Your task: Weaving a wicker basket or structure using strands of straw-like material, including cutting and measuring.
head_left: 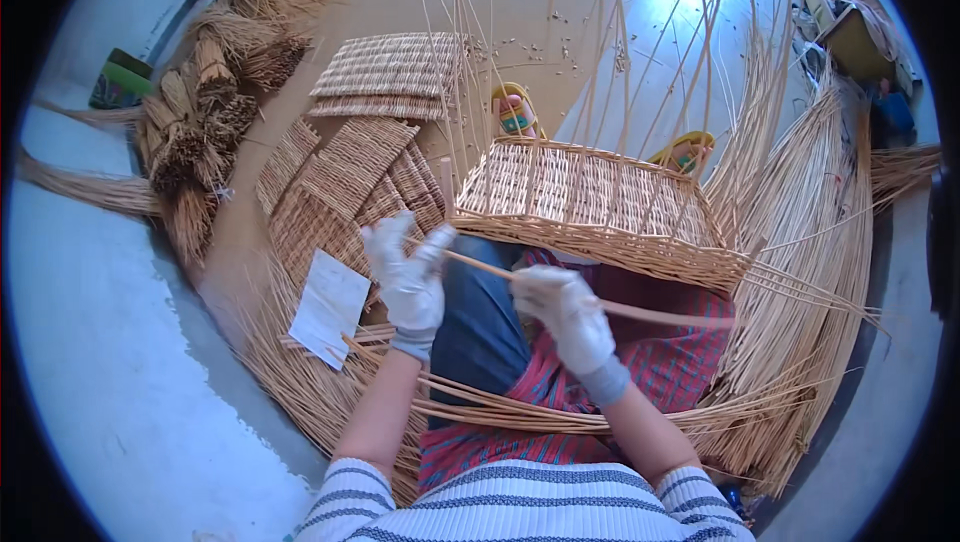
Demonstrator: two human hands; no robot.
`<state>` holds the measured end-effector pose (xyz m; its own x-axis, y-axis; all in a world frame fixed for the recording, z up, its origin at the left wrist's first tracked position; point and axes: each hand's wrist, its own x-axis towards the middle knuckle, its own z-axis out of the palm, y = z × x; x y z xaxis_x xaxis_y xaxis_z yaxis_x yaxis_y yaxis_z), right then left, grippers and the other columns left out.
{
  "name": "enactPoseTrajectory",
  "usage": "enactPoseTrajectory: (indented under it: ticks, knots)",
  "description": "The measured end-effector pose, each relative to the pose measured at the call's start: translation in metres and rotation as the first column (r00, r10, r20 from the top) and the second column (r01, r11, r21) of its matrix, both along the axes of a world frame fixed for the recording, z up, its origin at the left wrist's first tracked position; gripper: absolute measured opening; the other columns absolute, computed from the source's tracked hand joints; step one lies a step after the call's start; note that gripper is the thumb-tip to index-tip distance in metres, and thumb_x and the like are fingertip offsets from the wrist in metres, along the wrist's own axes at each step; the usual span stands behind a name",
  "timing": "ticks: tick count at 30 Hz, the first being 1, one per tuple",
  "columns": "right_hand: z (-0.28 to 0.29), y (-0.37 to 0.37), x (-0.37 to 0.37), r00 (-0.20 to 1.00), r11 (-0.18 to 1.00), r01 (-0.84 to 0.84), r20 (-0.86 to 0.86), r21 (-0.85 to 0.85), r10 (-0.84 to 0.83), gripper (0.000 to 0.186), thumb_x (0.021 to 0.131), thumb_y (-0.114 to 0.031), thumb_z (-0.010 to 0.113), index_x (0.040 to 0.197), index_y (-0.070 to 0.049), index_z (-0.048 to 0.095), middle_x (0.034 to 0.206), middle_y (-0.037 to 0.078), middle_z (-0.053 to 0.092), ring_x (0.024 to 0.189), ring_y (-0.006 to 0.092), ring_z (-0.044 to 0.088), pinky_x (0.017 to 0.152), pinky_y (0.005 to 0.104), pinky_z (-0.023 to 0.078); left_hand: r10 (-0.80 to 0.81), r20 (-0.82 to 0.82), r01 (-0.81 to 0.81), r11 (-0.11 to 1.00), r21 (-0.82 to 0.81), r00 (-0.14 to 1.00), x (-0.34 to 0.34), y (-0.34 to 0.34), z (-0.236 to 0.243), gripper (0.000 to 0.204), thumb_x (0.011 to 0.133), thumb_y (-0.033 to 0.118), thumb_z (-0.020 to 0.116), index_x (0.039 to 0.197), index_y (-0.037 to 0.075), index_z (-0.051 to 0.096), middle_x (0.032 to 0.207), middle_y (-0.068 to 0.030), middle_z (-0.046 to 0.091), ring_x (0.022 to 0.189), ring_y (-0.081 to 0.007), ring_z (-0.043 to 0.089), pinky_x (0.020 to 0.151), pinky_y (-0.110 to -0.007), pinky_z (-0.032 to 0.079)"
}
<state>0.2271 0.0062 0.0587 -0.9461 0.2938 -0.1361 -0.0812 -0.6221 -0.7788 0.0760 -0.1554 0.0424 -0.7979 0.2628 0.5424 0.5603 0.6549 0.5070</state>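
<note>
My left hand (408,277), in a white glove, is at the thin end of a wicker rod (480,264). The rod passes between its thumb and fingers, which are slightly blurred. My right hand (568,314), also gloved, is closed around the same rod farther along. Beyond that hand the rod's thicker end stretches right, smeared by motion. Just past my hands a partly woven wicker basket (590,187) rests tilted by my knees. Long bare stakes (625,62) rise from its far side.
Flat woven panels (355,167) are piled at the left, with a white sheet (330,307) beside them. Tied bundles of rods (205,102) lie farther left. Long loose rods (800,242) fill the right side. Several rods (520,412) lie across my lap.
</note>
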Motion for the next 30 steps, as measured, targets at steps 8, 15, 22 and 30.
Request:
enactPoseTrajectory:
  ticks: [8,15,22,30]
  knots:
    - [0.020,-0.086,-0.060,0.911,0.525,0.030,-0.240,0.851,0.337,0.041,0.087,-0.014,0.072,0.125,-0.006,0.060,0.141,0.035,0.049,0.124,0.0490,0.055,0.102,0.0475,0.049,-0.622,0.420,0.056,0.599,0.798,0.661,-0.045,0.003,-0.050,0.074,0.103,0.038,0.057,0.158,0.001,0.024,0.154,-0.0182,0.043,0.144,-0.0280,0.039,0.122,-0.041,0.024]
    - [0.008,-0.078,-0.083,0.954,0.277,-0.040,-0.045,0.960,0.295,0.020,0.083,-0.018,0.064,0.101,-0.010,0.059,0.119,0.024,0.063,0.096,0.0390,0.067,0.077,0.0437,0.058,-0.476,0.641,0.285,0.878,0.384,0.602,-0.064,0.002,-0.052,0.055,0.095,0.005,0.059,0.148,0.002,0.045,0.145,-0.0118,0.053,0.134,-0.0228,0.050,0.113,-0.033,0.037]
    - [0.016,-0.066,-0.085,0.957,0.109,0.055,-0.083,0.993,0.278,0.018,0.076,-0.016,0.067,0.093,-0.014,0.062,0.107,0.014,0.066,0.081,0.0305,0.068,0.064,0.0393,0.055,-0.740,0.583,0.329,0.672,0.663,0.336,-0.130,-0.002,-0.049,0.043,0.100,0.015,0.059,0.140,0.000,0.054,0.131,-0.0122,0.064,0.123,-0.0249,0.062,0.110,-0.038,0.045]
    - [-0.001,-0.065,-0.069,0.950,0.057,0.276,-0.281,0.959,0.138,0.030,0.073,-0.009,0.081,0.079,-0.023,0.055,0.067,-0.002,0.036,0.055,0.0181,0.042,0.049,0.0347,0.032,-0.762,0.629,-0.141,0.613,0.777,0.153,-0.112,0.051,-0.059,0.059,0.097,0.065,0.051,0.072,0.012,0.053,0.053,0.0029,0.044,0.040,-0.0069,0.043,0.035,-0.022,0.032]
